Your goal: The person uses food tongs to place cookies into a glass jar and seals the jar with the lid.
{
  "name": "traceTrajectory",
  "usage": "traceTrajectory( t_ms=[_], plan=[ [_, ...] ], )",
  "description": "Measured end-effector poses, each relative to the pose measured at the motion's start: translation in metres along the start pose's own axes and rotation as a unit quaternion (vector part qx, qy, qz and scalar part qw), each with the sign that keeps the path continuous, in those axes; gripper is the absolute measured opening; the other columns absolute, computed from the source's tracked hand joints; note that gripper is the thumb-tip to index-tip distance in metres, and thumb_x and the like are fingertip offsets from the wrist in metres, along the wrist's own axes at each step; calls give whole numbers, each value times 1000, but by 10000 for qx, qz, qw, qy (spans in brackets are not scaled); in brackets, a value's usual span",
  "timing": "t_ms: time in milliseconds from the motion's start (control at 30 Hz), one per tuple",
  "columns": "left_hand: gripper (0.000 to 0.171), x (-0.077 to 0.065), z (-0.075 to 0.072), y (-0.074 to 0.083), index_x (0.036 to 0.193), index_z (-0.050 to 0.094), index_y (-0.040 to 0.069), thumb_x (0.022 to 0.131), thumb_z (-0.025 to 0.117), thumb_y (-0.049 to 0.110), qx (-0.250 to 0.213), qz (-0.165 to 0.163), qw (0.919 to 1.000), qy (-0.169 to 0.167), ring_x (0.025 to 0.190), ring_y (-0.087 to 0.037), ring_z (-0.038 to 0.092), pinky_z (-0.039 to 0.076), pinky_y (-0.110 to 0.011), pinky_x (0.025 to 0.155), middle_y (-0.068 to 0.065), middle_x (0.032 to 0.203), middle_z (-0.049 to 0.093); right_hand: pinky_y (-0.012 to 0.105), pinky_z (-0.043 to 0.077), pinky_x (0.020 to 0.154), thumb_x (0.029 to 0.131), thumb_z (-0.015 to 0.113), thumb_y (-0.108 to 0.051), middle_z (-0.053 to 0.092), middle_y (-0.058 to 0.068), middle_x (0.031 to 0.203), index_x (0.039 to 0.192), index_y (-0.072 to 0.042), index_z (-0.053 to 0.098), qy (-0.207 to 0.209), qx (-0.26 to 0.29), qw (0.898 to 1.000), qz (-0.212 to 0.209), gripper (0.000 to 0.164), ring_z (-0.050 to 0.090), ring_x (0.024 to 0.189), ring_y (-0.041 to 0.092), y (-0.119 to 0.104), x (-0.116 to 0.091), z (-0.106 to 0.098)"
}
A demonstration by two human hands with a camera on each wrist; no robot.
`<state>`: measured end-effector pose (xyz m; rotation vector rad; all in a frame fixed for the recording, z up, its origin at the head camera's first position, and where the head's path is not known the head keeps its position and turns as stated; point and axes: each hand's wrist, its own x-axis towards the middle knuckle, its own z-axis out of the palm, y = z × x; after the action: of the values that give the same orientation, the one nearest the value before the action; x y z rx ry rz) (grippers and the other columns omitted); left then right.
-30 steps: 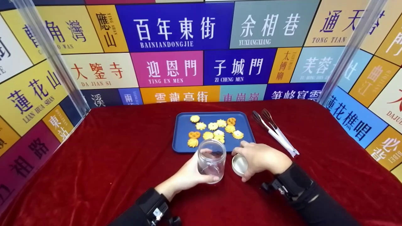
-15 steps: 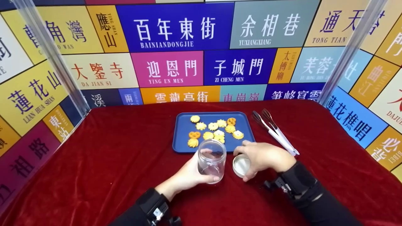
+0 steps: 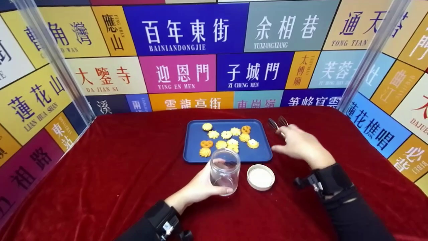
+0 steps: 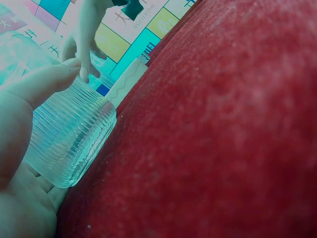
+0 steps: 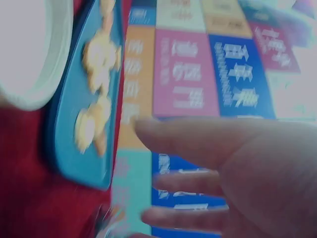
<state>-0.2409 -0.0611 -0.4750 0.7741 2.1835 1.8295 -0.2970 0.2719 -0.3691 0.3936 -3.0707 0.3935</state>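
Note:
My left hand [image 3: 200,184] grips a clear glass jar [image 3: 225,172] without a lid, thumb across its near side. In the left wrist view the ribbed wall of the jar [image 4: 74,131] shows between thumb and fingers. To the right of the jar a round, pale lid [image 3: 261,177] lies on the cloth with its inside up. My right hand [image 3: 301,144] is over the tongs [image 3: 273,123], fingers spread and slightly blurred, covering their white handles. Its fingers [image 5: 183,141] hold nothing in the right wrist view.
A blue tray [image 3: 192,157] lies behind the jar, bearing several yellow flower-shaped cookies [image 3: 221,144] and a few pretzel-shaped ones [image 3: 245,129]. Dark red cloth [image 3: 133,167] covers the table. Panels with lettering [image 3: 187,30] stand behind, with clear posts [image 3: 371,57] at the back corners.
My right hand has let go of the lid, leaving it flat on the cloth, and has moved up and right to the tongs. My left hand keeps the jar in place.

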Motion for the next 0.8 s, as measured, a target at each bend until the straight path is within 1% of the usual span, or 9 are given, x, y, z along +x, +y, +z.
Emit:
traceTrajectory(
  t_ms=[100, 200, 300, 433, 533, 700, 800],
  plan=[
    [84, 0, 0, 0, 149, 43, 5, 81, 92, 17, 31, -28, 10000, 14, 126, -18, 62, 45, -36, 112, -7, 135, 67, 66, 50, 92, 94, 77, -43, 56, 30, 126, 140, 5, 56, 198, 53, 9987, 462, 70, 62, 108, 47, 19, 5, 4],
    [84, 0, -1, 0, 149, 44, 6, 81, 92, 18, 43, -71, 10000, 21, 126, -18, 62, 45, -36, 113, -7, 136, 67, 68, 49, 91, 96, 74, -41, 53, 34, 125, 141, 11, 52, 290, 31, 9963, 809, 72, 60, 111, 54, 35, 8, 10],
    [84, 0, -1, 0, 149, 44, 6, 82, 92, 18, 25, -46, 10000, 13, 126, -19, 62, 45, -36, 113, -7, 136, 67, 69, 48, 93, 97, 71, -41, 50, 38, 125, 140, 15, 50, 331, 44, 9936, 1076, 73, 57, 112, 57, 47, 11, 16],
    [84, 0, -1, 0, 149, 43, 6, 82, 92, 18, 19, -13, 10000, 7, 126, -18, 62, 45, -36, 112, -7, 136, 68, 68, 47, 92, 99, 68, -43, 47, 39, 122, 132, 16, 51, 305, 218, 9904, 1330, 69, 54, 110, 58, 59, 13, 25],
    [84, 0, -1, -1, 149, 43, 6, 82, 92, 17, 0, -4, 10000, -5, 126, -18, 63, 46, -36, 112, -6, 135, 68, 66, 47, 88, 100, 67, -44, 46, 37, 117, 129, 14, 51, 187, 337, 9899, 1367, 66, 54, 105, 57, 67, 14, 33],
    [84, 1, -1, -1, 149, 43, 8, 81, 92, 17, 14, -42, 10000, -3, 125, -17, 63, 46, -35, 112, -3, 135, 68, 62, 49, 82, 103, 64, -36, 49, 32, 111, 133, 11, 51, -88, 208, 9937, 1096, 57, 58, 98, 51, 76, 15, 43],
    [84, 1, -1, -1, 149, 43, 8, 81, 92, 17, 41, -47, 10000, 25, 125, -16, 63, 45, -34, 112, -3, 134, 68, 61, 50, 81, 104, 64, -33, 49, 32, 111, 133, 10, 51, -127, 141, 9945, 1034, 54, 59, 96, 50, 78, 17, 45]
  ],
)
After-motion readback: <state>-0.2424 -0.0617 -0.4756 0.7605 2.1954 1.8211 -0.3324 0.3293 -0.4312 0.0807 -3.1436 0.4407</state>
